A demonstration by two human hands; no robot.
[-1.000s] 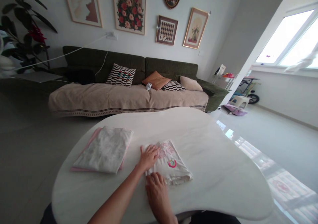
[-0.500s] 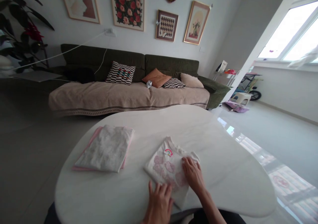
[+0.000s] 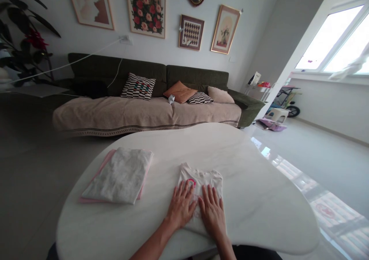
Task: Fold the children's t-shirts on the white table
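Note:
A small white T-shirt (image 3: 215, 178) with a pink rainbow and pale pink print lies folded narrow on the white table, its neckline facing away from me. My left hand (image 3: 182, 204) rests flat on the left part of the shirt, fingers spread beside the rainbow. On the right part lies my right hand (image 3: 211, 210), also flat with fingers apart. Both palms cover much of the print. To the left, a folded light grey cloth item (image 3: 121, 177) sits on top of a folded pink one (image 3: 93, 200).
The rounded white marble-look table (image 3: 259, 198) fills the foreground. Behind it stands a dark green sofa (image 3: 198, 75) with a beige cover (image 3: 129, 114) and several cushions. A white stool (image 3: 278, 115) and other items stand on the floor at the right.
The shirt has turned to sit straighter before me. My left hand has moved up from its lower edge onto its front, and my right hand has shifted slightly left and down.

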